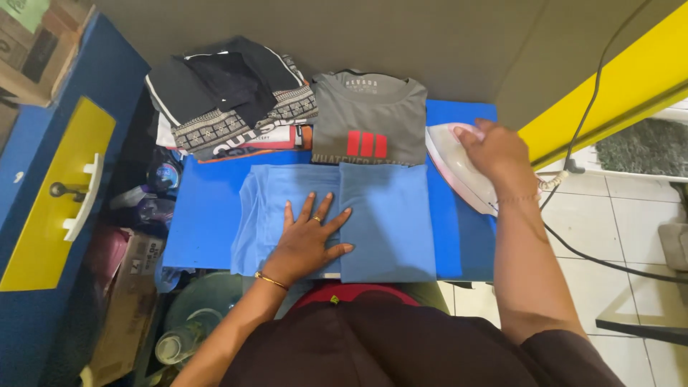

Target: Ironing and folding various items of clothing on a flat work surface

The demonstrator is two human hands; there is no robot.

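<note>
On the blue board [208, 215], your left hand [309, 236] lies flat with fingers spread, palm pressing the folded light-blue cloth [380, 218] near the cloth's middle seam. Your right hand [498, 150] is closed over the handle of the white iron [459, 168], which sits at the board's right edge (cord trailing off to the right). Beyond the cloth: a folded grey T-shirt [369, 118], with a stack of dark clothes [229, 93] just left of it.
</note>
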